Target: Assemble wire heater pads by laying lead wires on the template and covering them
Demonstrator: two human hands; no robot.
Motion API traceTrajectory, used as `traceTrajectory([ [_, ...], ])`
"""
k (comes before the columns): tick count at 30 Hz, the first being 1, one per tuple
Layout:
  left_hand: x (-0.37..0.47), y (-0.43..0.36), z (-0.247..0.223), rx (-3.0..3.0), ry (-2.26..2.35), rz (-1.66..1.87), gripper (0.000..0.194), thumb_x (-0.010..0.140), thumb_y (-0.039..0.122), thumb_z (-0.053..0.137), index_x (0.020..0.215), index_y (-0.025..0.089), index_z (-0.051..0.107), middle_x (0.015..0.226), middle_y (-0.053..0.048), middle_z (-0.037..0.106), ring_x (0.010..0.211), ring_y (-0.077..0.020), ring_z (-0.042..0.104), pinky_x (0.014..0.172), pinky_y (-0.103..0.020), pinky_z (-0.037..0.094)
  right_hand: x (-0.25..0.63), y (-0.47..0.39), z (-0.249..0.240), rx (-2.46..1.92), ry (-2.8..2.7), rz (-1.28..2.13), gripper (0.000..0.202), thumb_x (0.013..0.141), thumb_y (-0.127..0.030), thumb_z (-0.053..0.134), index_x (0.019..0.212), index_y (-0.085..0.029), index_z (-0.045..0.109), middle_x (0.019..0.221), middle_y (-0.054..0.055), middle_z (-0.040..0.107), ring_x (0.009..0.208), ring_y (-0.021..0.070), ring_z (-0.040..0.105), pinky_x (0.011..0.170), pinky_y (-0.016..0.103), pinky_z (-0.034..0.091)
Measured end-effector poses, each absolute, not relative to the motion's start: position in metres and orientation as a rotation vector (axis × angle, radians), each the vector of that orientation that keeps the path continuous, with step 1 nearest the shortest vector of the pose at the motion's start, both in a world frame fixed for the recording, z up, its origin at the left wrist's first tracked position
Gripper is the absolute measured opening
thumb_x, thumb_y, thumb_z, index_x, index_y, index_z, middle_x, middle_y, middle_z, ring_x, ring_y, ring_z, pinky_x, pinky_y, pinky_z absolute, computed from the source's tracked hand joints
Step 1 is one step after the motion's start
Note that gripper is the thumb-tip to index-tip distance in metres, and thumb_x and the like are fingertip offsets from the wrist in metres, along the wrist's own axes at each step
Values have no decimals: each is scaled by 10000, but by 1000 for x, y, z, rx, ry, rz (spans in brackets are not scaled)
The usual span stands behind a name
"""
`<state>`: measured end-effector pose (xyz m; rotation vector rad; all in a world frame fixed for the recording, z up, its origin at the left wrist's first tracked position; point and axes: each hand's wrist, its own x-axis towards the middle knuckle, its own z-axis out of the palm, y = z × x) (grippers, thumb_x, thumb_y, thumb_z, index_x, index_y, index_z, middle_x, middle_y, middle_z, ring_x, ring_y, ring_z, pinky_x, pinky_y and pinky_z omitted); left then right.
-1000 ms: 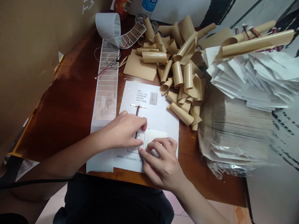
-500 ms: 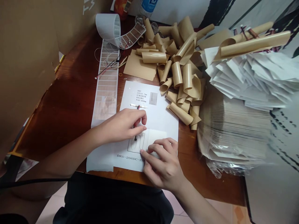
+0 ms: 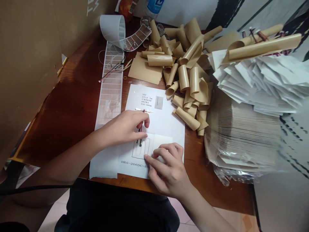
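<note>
A white printed sheet [image 3: 166, 124] lies on the table under both my hands. On its printed rectangle rests a thin pale wire [image 3: 149, 145] bent into long loops, with short black-sleeved leads [image 3: 140, 141] beside it. Over the red and black leads hovers my left hand [image 3: 131, 125], its fingers curled and its thumb apart from them. My right hand [image 3: 169, 166] has spread, bent fingers; its index fingertip touches the rectangle's lower right corner by the wire. A pale square piece [image 3: 163, 140] lies partly beneath that hand. What the left fingers touch underneath is hidden.
Curled brown paper pieces [image 3: 184, 77] are heaped behind the sheet. A tall stack of cards [image 3: 253, 135] in clear plastic stands right, topped with white papers [image 3: 260, 80]. A gridded strip [image 3: 111, 93] runs along the left, near a cardboard wall [image 3: 31, 58].
My left hand has shifted slightly back and left, showing more of the black-sleeved leads below its thumb. My right hand stays nearly in place.
</note>
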<state>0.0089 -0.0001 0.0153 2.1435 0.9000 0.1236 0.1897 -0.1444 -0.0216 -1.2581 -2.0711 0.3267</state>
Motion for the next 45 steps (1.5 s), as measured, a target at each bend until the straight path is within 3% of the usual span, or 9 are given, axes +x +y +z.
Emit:
traceTrajectory([
  [4, 10, -1, 11, 2184, 865, 70, 236, 789, 353, 749, 902, 203, 606, 804, 29, 610, 758, -146, 546, 720, -288, 369, 190, -144, -22, -1229, -2001, 320, 236, 809, -75, 586, 992, -179, 691, 794, 37, 558, 787, 198, 524, 757, 413, 358],
  [13, 12, -4, 11, 2216, 891, 51, 228, 790, 314, 751, 918, 207, 596, 817, 40, 628, 773, -148, 561, 819, -331, 362, 190, -144, -23, -1304, -1969, 339, 217, 836, -77, 577, 990, -197, 670, 828, 36, 564, 801, 197, 525, 772, 427, 371],
  [19, 8, 0, 16, 2061, 904, 138, 51, 870, 215, 623, 910, 200, 594, 821, 31, 593, 764, -126, 538, 711, -270, 374, 189, -143, -21, -1338, -1971, 346, 184, 865, -95, 565, 974, -191, 679, 826, 41, 562, 779, 188, 531, 765, 418, 372],
  [28, 9, 0, 11, 2117, 943, 114, 217, 770, 253, 757, 896, 200, 588, 825, 30, 564, 769, -136, 519, 696, -268, 369, 190, -142, -22, -1356, -1955, 357, 150, 872, -113, 573, 939, -177, 691, 847, 51, 572, 805, 195, 535, 790, 426, 370],
  [36, 5, 5, 10, 2076, 935, 201, 190, 763, 265, 772, 823, 192, 608, 799, 31, 589, 740, -126, 528, 668, -257, 385, 190, -142, -23, -1375, -1965, 321, 130, 875, -114, 582, 942, -182, 671, 857, 46, 566, 795, 182, 535, 780, 415, 379],
  [40, 1, 11, 15, 1986, 1052, 416, 98, 823, 241, 684, 893, 192, 637, 806, 22, 608, 722, -119, 551, 666, -252, 411, 190, -142, -22, -1401, -1950, 268, 137, 898, -122, 576, 979, -200, 654, 869, 42, 571, 790, 181, 557, 767, 405, 396],
  [45, -2, 22, 15, 1848, 1437, 875, 132, 856, 192, 609, 986, 183, 625, 846, 3, 622, 721, -112, 564, 646, -241, 427, 188, -141, -20, -1441, -1896, 195, 160, 919, -120, 567, 1042, -193, 638, 870, 44, 577, 792, 179, 579, 751, 385, 417],
])
